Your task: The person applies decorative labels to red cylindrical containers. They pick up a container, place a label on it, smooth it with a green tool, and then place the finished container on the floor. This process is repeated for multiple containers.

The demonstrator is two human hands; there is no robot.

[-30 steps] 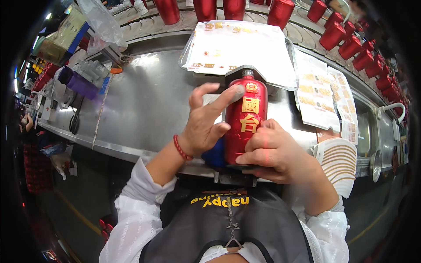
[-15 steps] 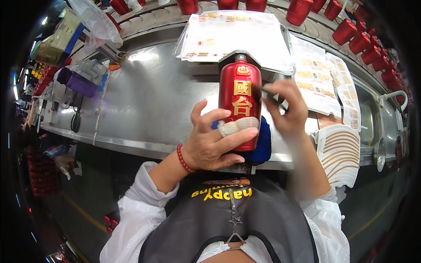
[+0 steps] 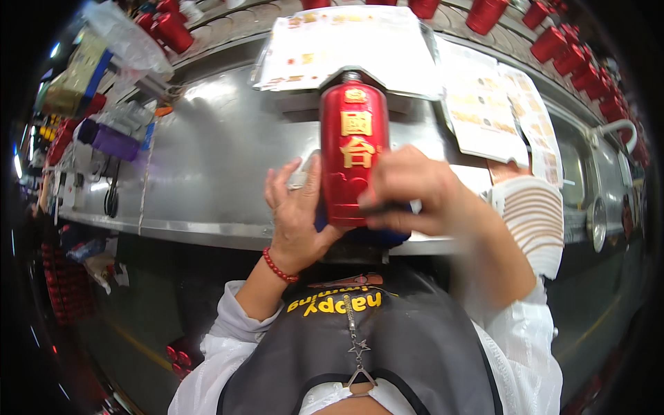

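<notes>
On the steel counter (image 3: 207,159) right in front of you, the red bottle (image 3: 354,149) has its neck pointing away from you, toward the printed sheets (image 3: 346,45). Your left hand (image 3: 296,218) is at its lower left side, fingers spread, one wrapped in white. Your right hand (image 3: 422,194) is pretty blurry, but its fingers are pinching a small dark thing (image 3: 386,208) by the bottle's lower right.

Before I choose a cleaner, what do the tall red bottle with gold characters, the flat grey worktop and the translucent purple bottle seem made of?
Red bottle: glossy, metallic-looking coating, from its highlights; the body beneath is hidden.
Grey worktop: probably satin stainless steel, from its blurred reflections.
Purple bottle: likely smooth plastic, possibly glass, as light shows through.
</notes>
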